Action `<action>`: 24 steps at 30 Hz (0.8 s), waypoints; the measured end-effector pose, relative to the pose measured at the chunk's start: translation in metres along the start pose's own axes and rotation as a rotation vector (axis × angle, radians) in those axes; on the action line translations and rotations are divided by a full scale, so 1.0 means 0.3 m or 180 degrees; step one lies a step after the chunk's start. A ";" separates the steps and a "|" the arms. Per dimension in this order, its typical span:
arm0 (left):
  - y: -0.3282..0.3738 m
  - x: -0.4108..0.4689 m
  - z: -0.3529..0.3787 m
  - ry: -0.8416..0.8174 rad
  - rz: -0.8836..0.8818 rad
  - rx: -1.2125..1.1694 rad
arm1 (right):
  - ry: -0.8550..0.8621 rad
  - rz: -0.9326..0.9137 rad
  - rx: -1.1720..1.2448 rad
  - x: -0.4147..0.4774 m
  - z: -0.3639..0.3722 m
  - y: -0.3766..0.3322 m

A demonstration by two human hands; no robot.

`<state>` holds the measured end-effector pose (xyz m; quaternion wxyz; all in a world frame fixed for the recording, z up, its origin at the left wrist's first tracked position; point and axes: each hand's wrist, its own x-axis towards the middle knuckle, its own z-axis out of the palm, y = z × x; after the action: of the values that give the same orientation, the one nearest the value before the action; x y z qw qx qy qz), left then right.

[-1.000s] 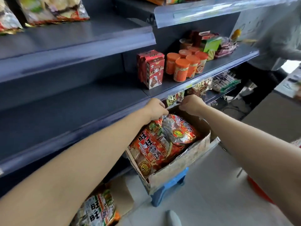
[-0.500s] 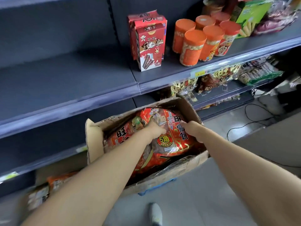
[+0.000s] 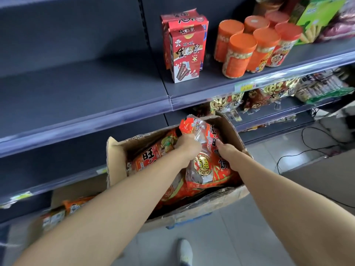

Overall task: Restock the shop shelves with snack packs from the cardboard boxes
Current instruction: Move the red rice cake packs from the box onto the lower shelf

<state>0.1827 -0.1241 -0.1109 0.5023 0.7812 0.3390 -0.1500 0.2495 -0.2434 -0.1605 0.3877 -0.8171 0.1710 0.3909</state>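
While both forearms reach forward and down into the cardboard box, the left hand and the right hand meet on one red snack pack. The left hand's fingers curl round the pack's upper part and bunch the clear film there. The right hand, just beside it, clamps the pack's right edge with bent fingers whose tips are hidden.

The pack stands tilted in the box, its top end raised above both hands. Its lower end, below the wrists, lies on other packs that show beside the left forearm.

Beyond the hands, past the box's far wall, runs a grey shelf. On it, above the hands, stand red cartons, and up and right of the right hand is a cluster of orange-lidded jars. More bagged snacks lie on a lower shelf, right of the right hand.

Left of the left forearm sits a second open box, its contents blurred. Beneath the box under the hands a blue stool shows its edge. Nearer the person, between the forearms, is a shoe on the tiled floor.
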 end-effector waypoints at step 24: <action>-0.568 -0.589 -1.313 0.2129 0.0518 -0.0469 | -0.0676 -0.1729 0.0191 -0.932 0.828 -0.588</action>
<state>-0.1034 0.2033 0.0518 0.4287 0.7732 0.4314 0.1795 0.0487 0.0536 0.0454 0.5178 -0.7757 -0.0841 0.3508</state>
